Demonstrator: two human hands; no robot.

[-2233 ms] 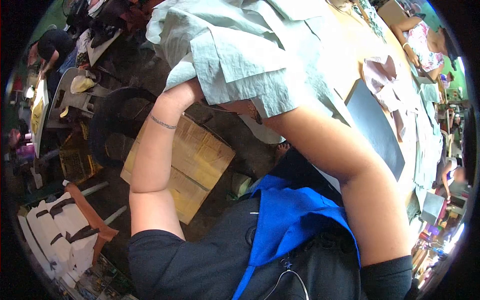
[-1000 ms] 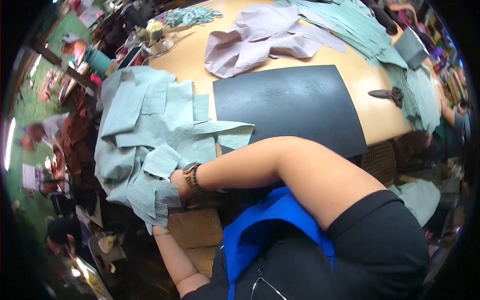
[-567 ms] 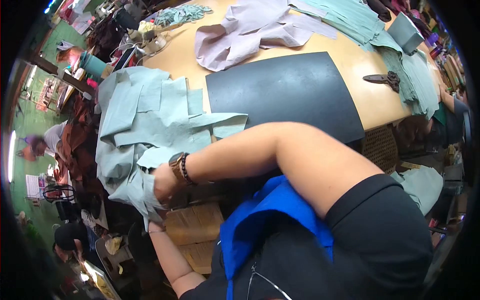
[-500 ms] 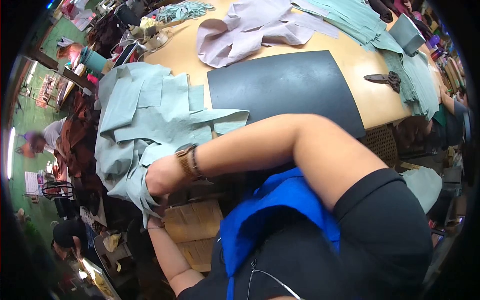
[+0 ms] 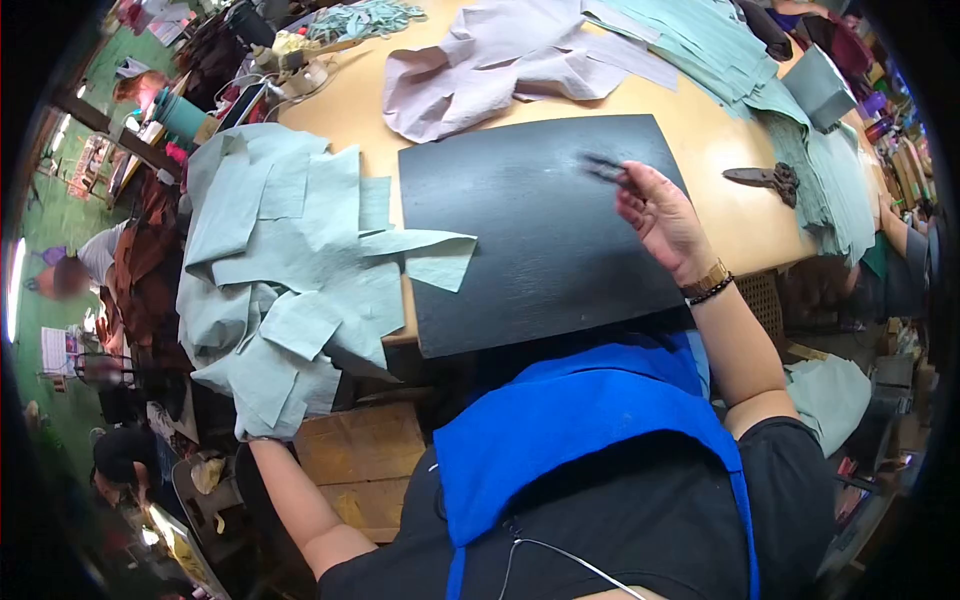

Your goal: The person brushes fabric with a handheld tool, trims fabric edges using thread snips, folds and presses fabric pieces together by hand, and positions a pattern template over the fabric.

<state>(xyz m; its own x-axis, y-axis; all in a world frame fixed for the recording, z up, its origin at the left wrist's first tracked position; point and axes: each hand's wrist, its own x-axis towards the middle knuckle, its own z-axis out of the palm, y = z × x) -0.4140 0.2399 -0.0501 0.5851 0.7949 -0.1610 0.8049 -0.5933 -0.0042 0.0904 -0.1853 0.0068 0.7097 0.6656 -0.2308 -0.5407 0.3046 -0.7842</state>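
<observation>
My right hand (image 5: 662, 222) is raised over a black board (image 5: 520, 270), its fingers closed on a slim dark tool (image 5: 603, 168) smeared by motion. Its kind cannot be made out. At the table's left edge a heap of pale green leather-like pieces (image 5: 285, 240) hangs over the side. My left hand (image 5: 264, 440) is under the hanging lower end of that heap; only the wrist shows, and its fingers are hidden. One narrow pale green strip (image 5: 440, 255) reaches from the heap onto the board.
Dark shears (image 5: 762, 178) lie on the table (image 5: 715, 125) right of the board. Behind it is a crumpled pale lilac piece (image 5: 470, 70). Stacked green sheets (image 5: 690, 50) and a grey-green block (image 5: 820, 88) stand at the back right. A cardboard box (image 5: 360, 460) is below.
My right hand has left the green heap and swung right, over the board, with the dark tool in it. The heap's lower end now spreads over my left hand.
</observation>
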